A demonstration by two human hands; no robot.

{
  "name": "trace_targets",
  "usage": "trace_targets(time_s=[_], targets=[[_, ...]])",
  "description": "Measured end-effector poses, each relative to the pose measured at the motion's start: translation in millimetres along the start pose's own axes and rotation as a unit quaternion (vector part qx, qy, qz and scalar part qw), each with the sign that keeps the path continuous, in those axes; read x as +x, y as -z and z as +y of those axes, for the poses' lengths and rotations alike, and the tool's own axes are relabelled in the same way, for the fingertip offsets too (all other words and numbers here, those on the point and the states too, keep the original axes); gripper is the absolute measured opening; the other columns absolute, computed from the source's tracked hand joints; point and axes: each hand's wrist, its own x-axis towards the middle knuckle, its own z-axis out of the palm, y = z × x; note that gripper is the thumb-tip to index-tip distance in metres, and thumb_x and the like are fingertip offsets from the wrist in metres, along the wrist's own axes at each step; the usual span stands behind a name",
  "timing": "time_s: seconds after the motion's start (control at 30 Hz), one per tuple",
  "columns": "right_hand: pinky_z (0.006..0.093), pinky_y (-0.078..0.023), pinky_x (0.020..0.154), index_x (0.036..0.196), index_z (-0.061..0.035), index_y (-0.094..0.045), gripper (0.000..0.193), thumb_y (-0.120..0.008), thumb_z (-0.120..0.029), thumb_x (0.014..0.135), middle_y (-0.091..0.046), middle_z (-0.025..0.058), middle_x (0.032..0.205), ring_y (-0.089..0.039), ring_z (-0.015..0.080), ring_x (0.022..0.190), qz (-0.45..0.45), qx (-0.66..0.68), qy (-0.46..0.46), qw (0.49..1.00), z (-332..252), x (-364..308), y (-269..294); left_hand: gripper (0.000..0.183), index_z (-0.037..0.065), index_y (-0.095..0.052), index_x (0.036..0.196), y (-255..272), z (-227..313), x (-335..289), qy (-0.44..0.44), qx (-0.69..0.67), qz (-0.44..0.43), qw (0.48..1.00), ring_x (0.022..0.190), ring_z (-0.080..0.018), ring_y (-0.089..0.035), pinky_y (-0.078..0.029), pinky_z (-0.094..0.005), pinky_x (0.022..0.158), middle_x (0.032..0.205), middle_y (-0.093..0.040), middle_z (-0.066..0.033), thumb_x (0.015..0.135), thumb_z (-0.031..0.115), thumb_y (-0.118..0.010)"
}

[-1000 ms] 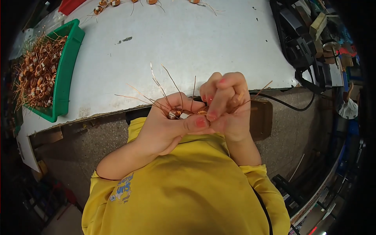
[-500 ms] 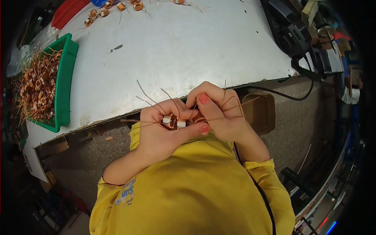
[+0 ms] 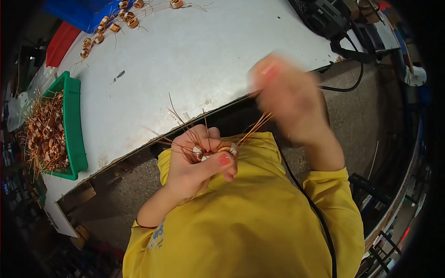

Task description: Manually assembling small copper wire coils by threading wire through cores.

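Note:
Pinched in my left hand, in front of my yellow shirt, are copper-wound ring coils. One coil shows between the thumb and fingers; another lies deeper in the palm, partly hidden. Long thin wire leads fan out past the knuckles. A bunch of copper leads stretches from the front coil up toward my right hand. That hand is raised by the table edge and smeared by motion, so its fingers cannot be read, nor whether it grips the leads.
A green tray heaped with copper coils stands on the white table at left. Behind it are a red bin, a blue bin and several loose coils. A black device with a cable sits at far right.
My right hand has moved away from the left, up and to the right. The left hand keeps its coils. The whole view has shifted, with the table's contents turned slightly.

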Motion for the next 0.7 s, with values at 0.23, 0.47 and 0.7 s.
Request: trace_targets(time_s=[0.23,0.47,0.7], targets=[[0.0171,-0.016,0.037,0.087,-0.0016,-0.048,0.019,-0.034,-0.013,0.094,-0.027,-0.0069,0.046,-0.016,0.0019,0.038,0.228,0.146,0.007,0.963,-35,-3,31,0.029,0.005,-0.045,0.087,43,10,-27,0.036,-0.134,-0.033,0.990,0.066,-0.0263,-0.060,-0.054,-0.0313,0.055,0.086,-0.055,-0.0154,0.071,-0.012,-0.061],[0.0171,-0.018,0.038,0.085,-0.0038,-0.043,0.020,-0.031,-0.017,0.095,-0.025,-0.0073,0.045,-0.016,0.0025,0.038,0.198,0.179,0.028,0.963,-82,-28,-24,0.037,0.005,-0.049,0.099,4,52,-48,0.058,0.091,-0.141,0.984,0.076,-0.0211,-0.061,-0.056,-0.0288,0.056,0.087,-0.057,-0.0113,0.068,-0.011,-0.063],[0.0166,-0.020,0.042,0.080,-0.0045,-0.046,0.021,-0.033,-0.014,0.093,-0.032,-0.0060,0.051,-0.023,0.0027,0.044,0.145,0.137,-0.056,0.978,-125,-29,-56,0.014,0.005,-0.053,0.080,-36,77,-73,0.015,0.262,-0.112,0.958,0.054,-0.0075,-0.050,-0.048,-0.0181,0.042,0.073,-0.055,-0.0025,0.075,-0.004,-0.062]])
